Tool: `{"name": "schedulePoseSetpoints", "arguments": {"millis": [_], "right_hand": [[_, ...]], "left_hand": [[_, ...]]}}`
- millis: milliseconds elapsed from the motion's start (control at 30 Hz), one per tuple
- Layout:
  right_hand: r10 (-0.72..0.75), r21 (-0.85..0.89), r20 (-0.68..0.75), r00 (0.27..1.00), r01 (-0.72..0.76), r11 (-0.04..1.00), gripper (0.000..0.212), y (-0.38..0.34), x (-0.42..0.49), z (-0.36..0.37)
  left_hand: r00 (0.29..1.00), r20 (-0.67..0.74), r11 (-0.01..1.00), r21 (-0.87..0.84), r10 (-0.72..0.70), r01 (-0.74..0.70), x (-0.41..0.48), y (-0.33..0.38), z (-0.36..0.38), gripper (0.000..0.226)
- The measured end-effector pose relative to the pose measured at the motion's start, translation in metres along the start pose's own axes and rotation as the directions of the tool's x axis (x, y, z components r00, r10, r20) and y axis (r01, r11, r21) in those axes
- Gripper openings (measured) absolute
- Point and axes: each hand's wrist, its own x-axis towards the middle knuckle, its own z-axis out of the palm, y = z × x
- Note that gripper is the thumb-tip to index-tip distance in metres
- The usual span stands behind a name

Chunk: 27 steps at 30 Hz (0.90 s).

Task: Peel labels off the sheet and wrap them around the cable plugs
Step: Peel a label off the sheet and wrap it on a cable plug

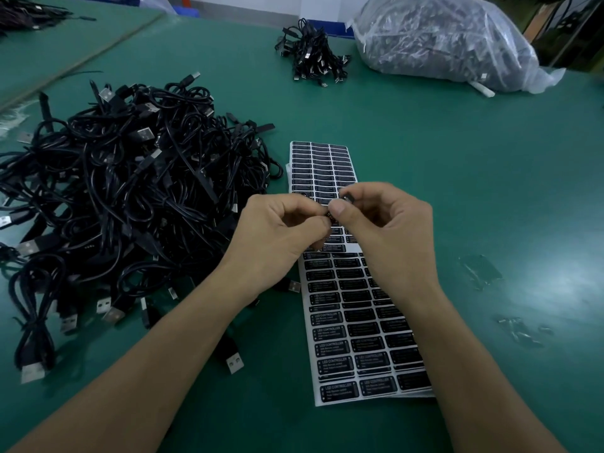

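Observation:
Both hands meet above the label sheets (356,325), white sheets with rows of black "LED CONTROLLER" labels lying on the green table. My left hand (281,230) and my right hand (389,217) pinch a small black cable plug (347,197) between thumbs and fingertips. A black label (330,218) sits between the two thumbs, partly hidden by them. Whether the label is stuck to the plug cannot be made out. The plug's cable is hidden behind my hands.
A big heap of black USB cables (130,197) fills the table's left side. A smaller bundle of cables (313,57) lies at the back. A clear plastic bag of parts (447,40) sits back right. Small scraps (519,331) lie at the right.

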Motion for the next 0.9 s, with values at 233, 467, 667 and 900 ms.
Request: {"name": "schedulePoseSetpoints", "arguments": {"millis": [233, 467, 667, 900], "right_hand": [[-0.013, 0.082, 0.035, 0.999, 0.010, 0.997, 0.014, -0.003, -0.002, -0.001], [-0.044, -0.017, 0.166, 0.985, 0.047, 0.999, 0.042, -0.002, -0.007, 0.003], [-0.143, -0.317, 0.367, 0.919, 0.268, 0.910, 0.056, 0.008, -0.012, 0.019], [-0.140, -0.087, 0.264, 0.954, 0.168, 0.982, 0.010, 0.003, -0.014, 0.019]], "left_hand": [[0.979, 0.009, 0.942, 0.268, 0.206, -0.201, -0.005, -0.003, 0.003, 0.010], [0.872, -0.158, 0.848, 0.364, 0.464, -0.385, -0.001, 0.012, -0.006, 0.010], [0.815, -0.312, 0.867, 0.067, 0.488, -0.493, -0.001, 0.030, -0.010, 0.011], [0.850, -0.464, 0.895, -0.225, 0.248, -0.384, 0.003, 0.038, -0.024, 0.018]]}}
